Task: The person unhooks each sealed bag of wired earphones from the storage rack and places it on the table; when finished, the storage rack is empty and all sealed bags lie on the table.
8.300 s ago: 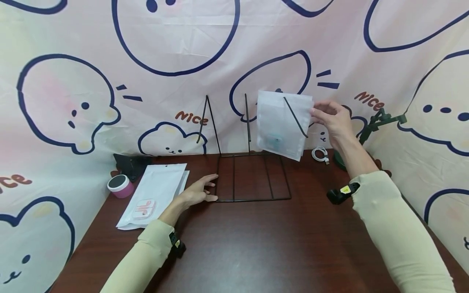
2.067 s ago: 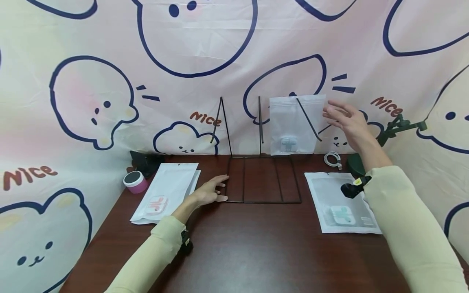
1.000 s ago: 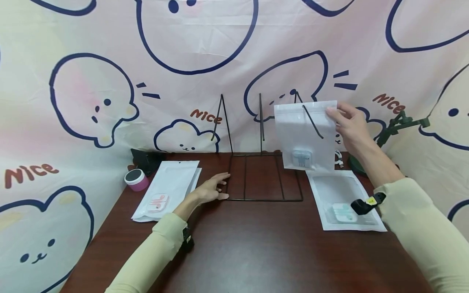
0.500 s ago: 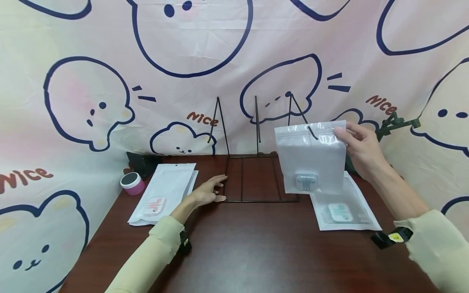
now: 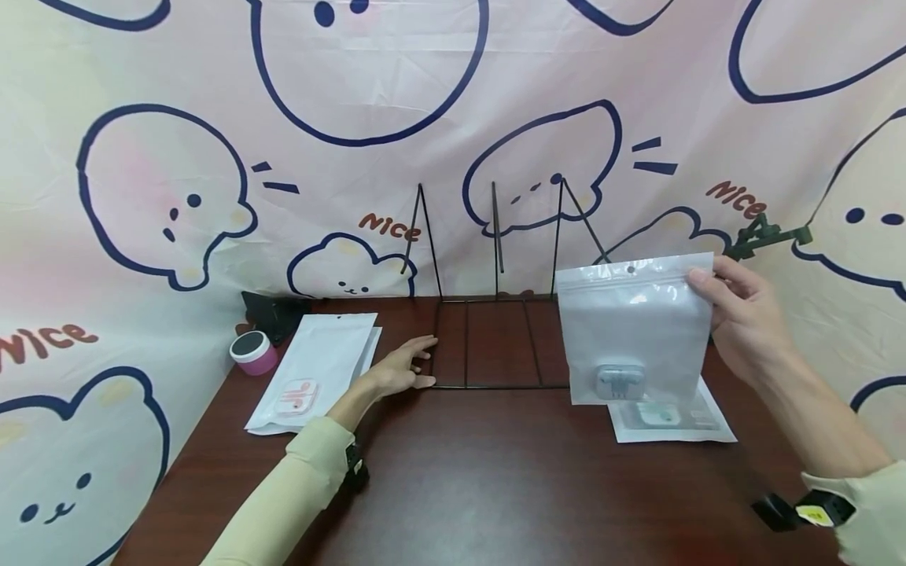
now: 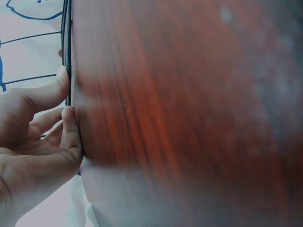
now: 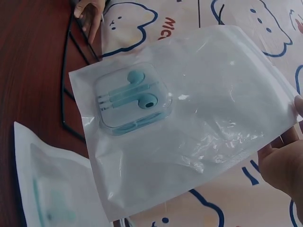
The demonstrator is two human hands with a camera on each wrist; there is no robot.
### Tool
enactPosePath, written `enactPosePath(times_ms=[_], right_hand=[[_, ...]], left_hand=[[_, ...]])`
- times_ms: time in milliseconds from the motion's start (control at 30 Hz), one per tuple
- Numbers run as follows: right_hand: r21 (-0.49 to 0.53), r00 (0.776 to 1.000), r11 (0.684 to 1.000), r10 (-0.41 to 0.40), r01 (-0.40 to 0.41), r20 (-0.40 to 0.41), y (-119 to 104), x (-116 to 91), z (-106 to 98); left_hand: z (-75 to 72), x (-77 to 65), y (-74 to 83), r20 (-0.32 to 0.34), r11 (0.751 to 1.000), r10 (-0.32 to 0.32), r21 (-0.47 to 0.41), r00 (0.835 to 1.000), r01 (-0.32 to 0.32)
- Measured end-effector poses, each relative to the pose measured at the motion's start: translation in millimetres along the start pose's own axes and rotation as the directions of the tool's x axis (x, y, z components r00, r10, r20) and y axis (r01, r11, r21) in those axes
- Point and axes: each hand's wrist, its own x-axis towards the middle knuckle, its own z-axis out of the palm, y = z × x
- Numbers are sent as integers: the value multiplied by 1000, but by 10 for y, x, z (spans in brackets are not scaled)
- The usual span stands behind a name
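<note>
My right hand pinches the upper right corner of a white zip bag between thumb and fingers. A boxed pair of pale blue-green earphones shows through its lower part. The bag hangs upright in front of the right hook of a black wire rack, its hang hole bare and the hook's tip behind its top edge. My left hand rests on the rack's left side, thumb and fingers spread at the base wire. A second earphone bag lies flat on the table, partly covered by the held one in the head view.
White bags, the top one with pink earphones, lie at the left of the table. Beyond them are a pink jar with a white lid and a black object. A green stand's arm shows at the right.
My right hand took hold of the bag hanging on the right hook, drew it off forward, then lowered it to the right. Earlier another bag appeared on the table. My left hand stays put.
</note>
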Motion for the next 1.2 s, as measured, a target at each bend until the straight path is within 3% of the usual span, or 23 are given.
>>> enactPosePath(times_ms=[500, 667, 867, 1067, 1200], right_hand=[[148, 992, 987, 83, -67, -100, 62, -318, -490], [125, 986, 984, 136, -123, -94, 94, -335, -645], [90, 940, 943, 329, -321, -93, 193, -275, -846], [117, 908, 912, 405, -393, -110, 358, -141, -1029], [72, 884, 893, 449, -443, -133, 514, -44, -1126]], left_hand=[[-21, 20, -33, 12, 999, 4, 33, 1000, -5], [-20, 17, -33, 15, 999, 7, 33, 1000, -7], [-16, 9, -35, 1, 1000, 12, 22, 1000, -12], [1, 18, -30, -14, 1000, -10, 19, 1000, 10], [4, 27, -35, -13, 1000, -10, 20, 1000, 10]])
